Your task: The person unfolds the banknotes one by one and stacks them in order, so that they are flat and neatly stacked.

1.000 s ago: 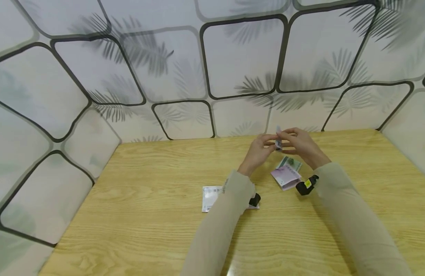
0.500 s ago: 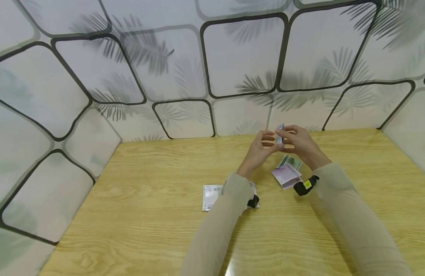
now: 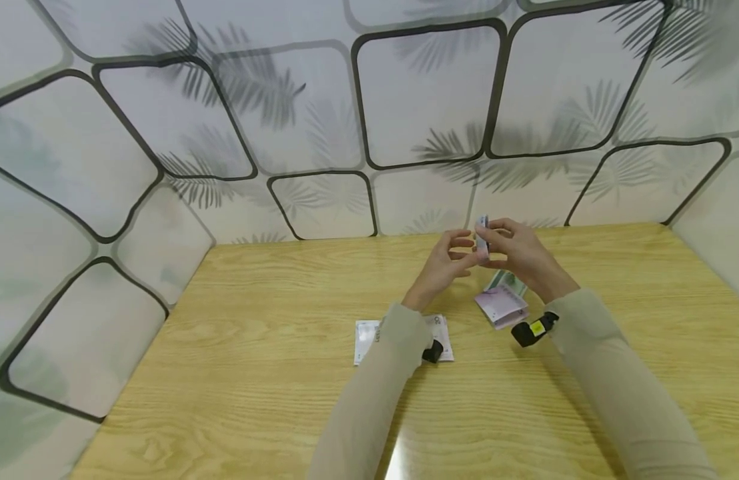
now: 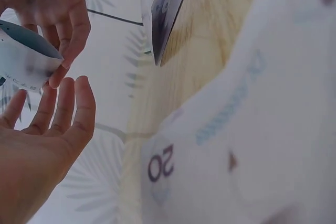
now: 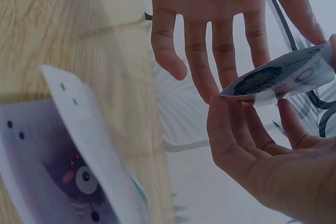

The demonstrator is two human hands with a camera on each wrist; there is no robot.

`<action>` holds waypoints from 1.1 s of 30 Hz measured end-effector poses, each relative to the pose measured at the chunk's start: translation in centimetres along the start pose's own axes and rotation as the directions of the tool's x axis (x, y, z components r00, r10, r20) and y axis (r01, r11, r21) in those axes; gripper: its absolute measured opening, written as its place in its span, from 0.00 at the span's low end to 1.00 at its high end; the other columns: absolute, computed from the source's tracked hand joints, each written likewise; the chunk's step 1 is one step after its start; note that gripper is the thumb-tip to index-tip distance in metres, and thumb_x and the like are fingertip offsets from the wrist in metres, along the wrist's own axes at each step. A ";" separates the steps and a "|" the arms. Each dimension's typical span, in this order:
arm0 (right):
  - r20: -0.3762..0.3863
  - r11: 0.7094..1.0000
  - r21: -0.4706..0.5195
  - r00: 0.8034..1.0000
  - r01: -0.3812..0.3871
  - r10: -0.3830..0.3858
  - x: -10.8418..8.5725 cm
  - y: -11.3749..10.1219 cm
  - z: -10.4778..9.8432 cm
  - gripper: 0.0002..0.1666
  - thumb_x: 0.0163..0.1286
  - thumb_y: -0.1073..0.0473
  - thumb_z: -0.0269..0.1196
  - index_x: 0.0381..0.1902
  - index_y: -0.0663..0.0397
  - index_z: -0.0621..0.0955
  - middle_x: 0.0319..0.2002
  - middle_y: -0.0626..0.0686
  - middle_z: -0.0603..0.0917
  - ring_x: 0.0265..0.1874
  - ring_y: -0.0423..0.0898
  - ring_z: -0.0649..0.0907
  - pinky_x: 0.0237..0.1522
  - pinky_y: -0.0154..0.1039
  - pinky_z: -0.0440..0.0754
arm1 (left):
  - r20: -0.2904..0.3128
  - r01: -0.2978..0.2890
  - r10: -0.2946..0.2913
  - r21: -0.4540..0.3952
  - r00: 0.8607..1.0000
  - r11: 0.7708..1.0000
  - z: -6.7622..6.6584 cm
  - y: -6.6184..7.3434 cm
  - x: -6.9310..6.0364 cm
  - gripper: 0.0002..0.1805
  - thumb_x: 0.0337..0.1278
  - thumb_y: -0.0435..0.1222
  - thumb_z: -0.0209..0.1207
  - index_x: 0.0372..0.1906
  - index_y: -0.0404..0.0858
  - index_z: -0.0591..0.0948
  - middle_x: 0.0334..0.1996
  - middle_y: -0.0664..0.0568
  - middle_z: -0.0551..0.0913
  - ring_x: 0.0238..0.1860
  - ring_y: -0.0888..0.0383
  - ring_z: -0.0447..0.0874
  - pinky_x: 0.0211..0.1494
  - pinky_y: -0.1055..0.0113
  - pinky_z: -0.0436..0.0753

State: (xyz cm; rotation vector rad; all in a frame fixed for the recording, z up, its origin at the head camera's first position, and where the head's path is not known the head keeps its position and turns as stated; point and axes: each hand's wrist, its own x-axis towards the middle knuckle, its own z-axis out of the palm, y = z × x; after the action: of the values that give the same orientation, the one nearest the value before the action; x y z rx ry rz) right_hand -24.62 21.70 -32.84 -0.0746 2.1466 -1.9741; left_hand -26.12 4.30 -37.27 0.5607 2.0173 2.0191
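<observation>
A small pale blue-grey folded banknote (image 3: 481, 235) is held up between both hands, its folded halves bowed apart. The right hand (image 3: 516, 252) pinches it, thumb in front and fingers behind. At its lower end the left hand (image 3: 441, 267) holds it by the thumb, its other fingers fairly straight and spread. In the right wrist view the banknote (image 5: 278, 80) lies between the left hand's fingers (image 5: 224, 45) and the right hand (image 5: 262, 166). Below the right hand, a folded lilac banknote (image 3: 501, 305) lies partly over a green one (image 3: 509, 283).
Under the left forearm lie pale banknotes (image 3: 438, 333), one marked 20 (image 4: 160, 163), partly hidden by the sleeve. The wooden table (image 3: 255, 373) meets a leaf-patterned wall (image 3: 423, 100) just beyond the hands. Black wrist cameras (image 3: 534, 329) sit near the cuffs.
Since one second ago, the held banknote has been turned so its broader face shows. The left thumb has come onto its lower end. The banknotes on the table stay put.
</observation>
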 end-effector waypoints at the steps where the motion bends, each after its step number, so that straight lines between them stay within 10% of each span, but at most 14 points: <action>1: 0.002 1.000 0.000 1.000 0.002 -0.002 0.0 0.0 0.1 0.33 0.78 0.44 0.57 0.66 0.61 0.64 0.57 0.58 0.71 0.46 0.43 0.78 0.50 0.38 0.84 | 0.003 0.004 -0.004 -0.004 1.000 1.000 0.0 0.0 0.0 0.30 0.71 0.36 0.62 0.73 0.37 0.66 0.59 0.47 0.74 0.54 0.54 0.79 0.50 0.61 0.86; 17: 0.045 0.999 -0.013 0.999 0.030 -0.029 -0.4 0.3 0.2 0.30 0.81 0.49 0.55 0.68 0.63 0.63 0.60 0.58 0.68 0.49 0.43 0.77 0.48 0.37 0.83 | -0.029 0.011 -0.016 -0.180 0.999 0.984 -1.4 0.1 -0.7 0.24 0.74 0.29 0.54 0.71 0.34 0.67 0.56 0.39 0.78 0.52 0.45 0.82 0.50 0.48 0.87; 25: 0.090 0.986 0.164 0.995 0.035 -0.050 -0.9 0.4 -0.3 0.16 0.81 0.52 0.55 0.54 0.57 0.67 0.46 0.49 0.78 0.44 0.43 0.82 0.47 0.41 0.85 | -0.118 0.031 -0.055 -0.197 0.992 0.980 -3.0 0.0 -1.5 0.19 0.74 0.25 0.50 0.66 0.30 0.74 0.50 0.35 0.82 0.45 0.48 0.85 0.38 0.56 0.90; 33: 0.061 0.994 0.110 0.998 0.015 -0.022 -1.3 0.7 -0.8 0.33 0.84 0.54 0.49 0.76 0.68 0.57 0.48 0.48 0.79 0.43 0.40 0.83 0.44 0.39 0.87 | -0.149 0.036 -0.065 -0.191 0.987 0.981 -4.4 0.0 -2.5 0.19 0.74 0.26 0.50 0.66 0.31 0.74 0.52 0.35 0.82 0.44 0.51 0.85 0.37 0.59 0.90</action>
State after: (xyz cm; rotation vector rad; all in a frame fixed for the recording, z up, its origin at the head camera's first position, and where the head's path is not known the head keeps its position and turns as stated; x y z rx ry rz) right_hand -23.44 22.83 -33.28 -0.1362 2.0021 -2.0676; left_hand -25.78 -0.77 -37.46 0.3206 1.8718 2.2524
